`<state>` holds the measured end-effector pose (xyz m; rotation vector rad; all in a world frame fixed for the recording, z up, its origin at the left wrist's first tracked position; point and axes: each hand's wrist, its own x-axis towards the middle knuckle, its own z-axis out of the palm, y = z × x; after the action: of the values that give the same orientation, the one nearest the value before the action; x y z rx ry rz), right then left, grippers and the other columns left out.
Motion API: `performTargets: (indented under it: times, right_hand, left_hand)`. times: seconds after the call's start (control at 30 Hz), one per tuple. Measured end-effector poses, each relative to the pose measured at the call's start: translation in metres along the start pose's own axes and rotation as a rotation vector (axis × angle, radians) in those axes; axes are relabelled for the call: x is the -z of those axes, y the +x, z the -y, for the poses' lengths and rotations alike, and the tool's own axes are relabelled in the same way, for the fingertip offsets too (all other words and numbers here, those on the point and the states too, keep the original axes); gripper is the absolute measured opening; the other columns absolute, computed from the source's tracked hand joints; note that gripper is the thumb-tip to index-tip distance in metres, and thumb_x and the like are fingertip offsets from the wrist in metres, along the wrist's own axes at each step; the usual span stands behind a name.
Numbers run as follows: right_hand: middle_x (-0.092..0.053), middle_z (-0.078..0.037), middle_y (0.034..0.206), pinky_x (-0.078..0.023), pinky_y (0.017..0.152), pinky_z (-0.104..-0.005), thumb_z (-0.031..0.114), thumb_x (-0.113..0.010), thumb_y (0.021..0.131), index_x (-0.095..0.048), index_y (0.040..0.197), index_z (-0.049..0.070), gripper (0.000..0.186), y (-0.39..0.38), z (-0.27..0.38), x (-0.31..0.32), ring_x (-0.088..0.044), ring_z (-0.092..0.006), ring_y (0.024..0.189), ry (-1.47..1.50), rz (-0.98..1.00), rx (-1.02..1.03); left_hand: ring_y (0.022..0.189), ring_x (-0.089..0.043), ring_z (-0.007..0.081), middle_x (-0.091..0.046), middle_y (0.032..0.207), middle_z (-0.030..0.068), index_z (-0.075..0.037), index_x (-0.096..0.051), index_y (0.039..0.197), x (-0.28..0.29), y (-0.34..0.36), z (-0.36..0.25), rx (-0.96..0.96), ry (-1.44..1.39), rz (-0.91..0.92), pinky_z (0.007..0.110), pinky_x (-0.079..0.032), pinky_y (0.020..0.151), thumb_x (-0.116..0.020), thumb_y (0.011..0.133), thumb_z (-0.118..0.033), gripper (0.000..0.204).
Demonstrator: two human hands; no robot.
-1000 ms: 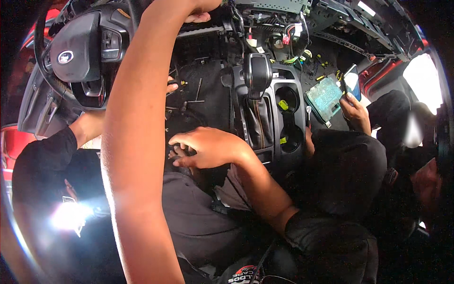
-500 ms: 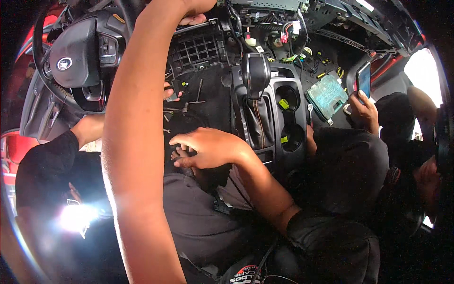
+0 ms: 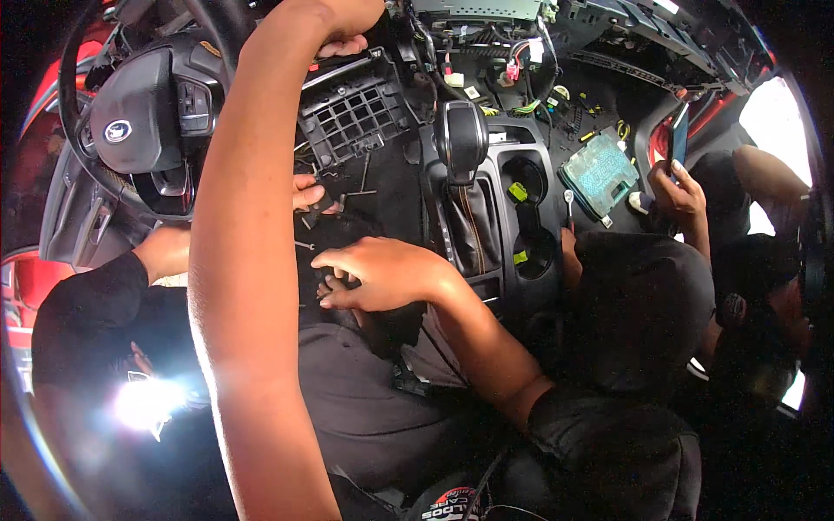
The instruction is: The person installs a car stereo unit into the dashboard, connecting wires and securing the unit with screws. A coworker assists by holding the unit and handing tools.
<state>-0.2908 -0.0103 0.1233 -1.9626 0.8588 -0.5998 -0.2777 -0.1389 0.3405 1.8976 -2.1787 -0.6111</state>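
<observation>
My left arm reaches up to the dashboard. My left hand (image 3: 352,24) is at the top, its fingers curled over the upper edge of a black plastic panel (image 3: 354,117) with a grid back, which hangs tilted below it. Part of the grip is cut off by the frame edge. Low in the middle, my right hand (image 3: 378,271) holds nothing. Its fingers are loosely bent, with the thumb apart, left of the gear lever (image 3: 463,139). Near the panel's lower edge, a co-worker's hand (image 3: 306,193) pinches a small dark piece, partly hidden by my left forearm.
A steering wheel (image 3: 130,122) stands at the left, beside a co-worker. The centre console (image 3: 512,226) runs to the right of my right hand. Beyond it lie a teal case (image 3: 599,174), a ratchet (image 3: 569,204) and loose wiring (image 3: 526,65). Another person holds a phone (image 3: 678,135).
The black panel has come down and tilted, with my left hand shifting slightly left. The co-worker's hand beneath it has moved lower. My right hand is nearly still.
</observation>
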Motion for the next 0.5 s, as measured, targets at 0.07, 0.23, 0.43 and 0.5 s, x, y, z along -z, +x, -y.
performTargets:
  times: [0.07, 0.23, 0.43, 0.5]
  right_hand:
    - [-0.069, -0.021, 0.082, -0.052, 0.076, -0.0441, 0.035, -0.069, 0.08, -0.06, 0.118, 0.0, 0.053, 0.001, 0.002, -0.003, -0.068, -0.0359, 0.081, 0.057, 0.0, 0.012]
    - [-0.069, -0.019, 0.089, -0.051, 0.076, -0.0417, 0.038, -0.068, 0.082, -0.059, 0.12, 0.002, 0.053, 0.006, 0.012, -0.009, -0.067, -0.035, 0.084, -0.002, 0.03, 0.049]
    - [-0.07, -0.018, 0.092, -0.051, 0.076, -0.0395, 0.039, -0.068, 0.084, -0.057, 0.121, 0.0, 0.055, 0.005, 0.012, -0.008, -0.068, -0.0357, 0.084, 0.067, 0.088, -0.022]
    - [-0.069, -0.02, 0.092, -0.052, 0.074, -0.0377, 0.039, -0.067, 0.086, -0.054, 0.123, -0.003, 0.058, 0.006, 0.007, -0.011, -0.068, -0.0356, 0.082, 0.095, 0.018, -0.008]
  left_hand:
    - [0.052, -0.054, 0.0176, -0.065, 0.068, 0.0124, 0.006, -0.066, 0.079, 0.0, -0.001, 0.002, 0.059, 0.018, -0.015, 0.033, -0.041, 0.05, -0.046, 0.088, -0.012, 0.029]
    - [0.051, -0.054, 0.0177, -0.065, 0.069, 0.013, 0.008, -0.065, 0.079, 0.007, 0.001, 0.02, 0.032, -0.019, -0.049, 0.033, -0.04, 0.048, -0.045, 0.088, -0.01, 0.028]
    - [0.051, -0.056, 0.0196, -0.066, 0.07, 0.0146, 0.009, -0.065, 0.078, 0.002, 0.011, 0.013, 0.106, 0.043, -0.058, 0.034, -0.044, 0.049, -0.045, 0.087, -0.01, 0.028]
    - [0.052, -0.057, 0.0197, -0.066, 0.07, 0.0149, 0.008, -0.065, 0.077, 0.004, 0.012, 0.02, -0.003, 0.032, -0.023, 0.033, -0.045, 0.049, -0.045, 0.088, -0.011, 0.029]
